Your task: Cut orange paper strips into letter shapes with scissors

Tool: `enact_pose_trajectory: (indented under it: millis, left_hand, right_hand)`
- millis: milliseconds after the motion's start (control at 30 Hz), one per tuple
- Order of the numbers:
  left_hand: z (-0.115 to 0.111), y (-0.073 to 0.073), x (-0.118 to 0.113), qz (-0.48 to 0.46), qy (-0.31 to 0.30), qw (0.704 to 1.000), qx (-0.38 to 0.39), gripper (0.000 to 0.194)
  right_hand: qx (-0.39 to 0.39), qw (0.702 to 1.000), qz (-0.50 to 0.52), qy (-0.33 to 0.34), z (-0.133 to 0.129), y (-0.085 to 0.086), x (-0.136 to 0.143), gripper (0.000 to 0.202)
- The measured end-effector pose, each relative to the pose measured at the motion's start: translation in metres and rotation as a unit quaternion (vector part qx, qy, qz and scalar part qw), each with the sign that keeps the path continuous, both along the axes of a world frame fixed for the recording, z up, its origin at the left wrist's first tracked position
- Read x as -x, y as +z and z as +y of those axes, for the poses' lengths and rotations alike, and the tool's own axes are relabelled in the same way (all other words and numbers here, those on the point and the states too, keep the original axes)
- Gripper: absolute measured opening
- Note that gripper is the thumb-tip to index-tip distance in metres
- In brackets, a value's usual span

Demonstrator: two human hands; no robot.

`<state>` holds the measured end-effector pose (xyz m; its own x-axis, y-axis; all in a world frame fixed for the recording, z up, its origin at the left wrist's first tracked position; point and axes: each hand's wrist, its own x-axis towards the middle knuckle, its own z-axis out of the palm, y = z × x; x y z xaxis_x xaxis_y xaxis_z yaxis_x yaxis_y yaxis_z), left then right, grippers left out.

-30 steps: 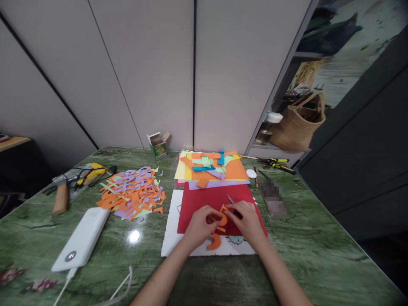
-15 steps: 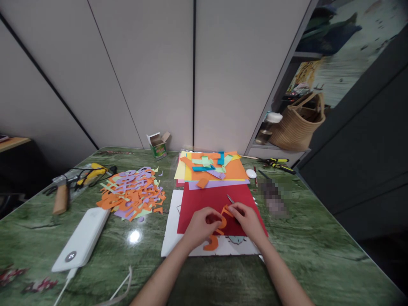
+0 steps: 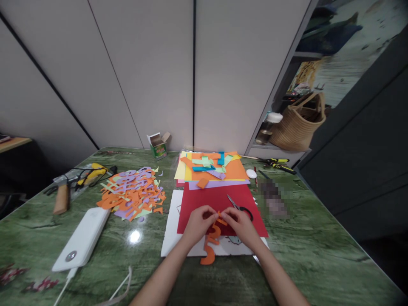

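My left hand [image 3: 199, 223] and my right hand [image 3: 241, 222] meet over the red paper [image 3: 204, 195], each with thumb and fingers pinched on an orange paper cutout [image 3: 214, 231]. Below the fingertips the cutout runs down in curls, its lower end past the front edge of the white drawing sheet [image 3: 172, 231]. Whether it is one piece or several, I cannot tell. Scissors [image 3: 235, 203] with black handles lie on the red paper just beyond my right hand, which partly hides them.
Left of the papers is a heap of orange, purple and green paper scraps [image 3: 134, 193]. A white power bank [image 3: 83, 238] lies nearer, beside a wooden-handled tool [image 3: 61, 199]. Coloured sheets with loose strips [image 3: 234, 172], a white oval object [image 3: 251, 173] and yellow-black pliers [image 3: 280, 165] are farther back.
My right hand has come left and slightly nearer, uncovering the scissors' handles. Both hands now pinch close together, and the orange cutout has shifted toward me, hanging lower.
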<state>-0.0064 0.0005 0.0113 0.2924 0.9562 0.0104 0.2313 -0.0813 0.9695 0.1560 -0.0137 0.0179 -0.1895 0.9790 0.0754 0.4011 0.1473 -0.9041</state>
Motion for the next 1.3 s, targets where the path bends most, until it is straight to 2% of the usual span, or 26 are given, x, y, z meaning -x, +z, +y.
enact_pose_trajectory:
  millis: [167, 400, 667, 733, 867, 933, 1067, 1167, 1300]
  left_hand:
    - [0.002, -0.002, 0.001, -0.022, -0.003, 1.000, 0.014, 0.022]
    - [0.005, -0.006, 0.003, -0.069, 0.013, 0.997, 0.027, 0.027]
    - [0.006, -0.005, 0.002, -0.093, -0.011, 0.993, 0.075, 0.029]
    - [0.004, -0.003, 0.001, -0.069, 0.011, 0.996, 0.053, 0.026]
    - [-0.003, 0.007, -0.002, 0.012, 0.113, 0.989, -0.095, 0.026]
    - [-0.007, 0.011, -0.003, 0.025, 0.097, 0.987, -0.124, 0.026]
    - [-0.007, 0.010, -0.006, -0.033, 0.030, 0.997, -0.060, 0.024]
    - [-0.004, 0.005, -0.006, -0.105, 0.009, 0.994, 0.009, 0.028]
    - [-0.001, 0.004, -0.006, -0.156, 0.002, 0.987, 0.048, 0.028]
  right_hand:
    - [0.011, 0.999, 0.033, -0.019, 0.002, -0.001, -0.002, 0.026]
    - [0.041, 0.995, 0.088, -0.008, 0.004, -0.001, -0.006, 0.021]
    - [0.056, 0.991, 0.117, -0.035, 0.005, -0.004, -0.006, 0.020]
    - [0.054, 0.990, 0.123, -0.046, 0.005, -0.006, -0.004, 0.020]
    - [0.019, 0.989, 0.115, -0.091, 0.004, -0.009, 0.000, 0.021]
    - [-0.002, 0.988, 0.109, -0.111, 0.002, -0.009, 0.003, 0.022]
    - [-0.020, 0.989, 0.104, -0.101, 0.000, -0.008, 0.006, 0.021]
    - [-0.020, 0.989, 0.114, -0.089, 0.000, -0.009, 0.007, 0.019]
    - [-0.012, 0.990, 0.120, -0.075, 0.001, -0.010, 0.007, 0.017]
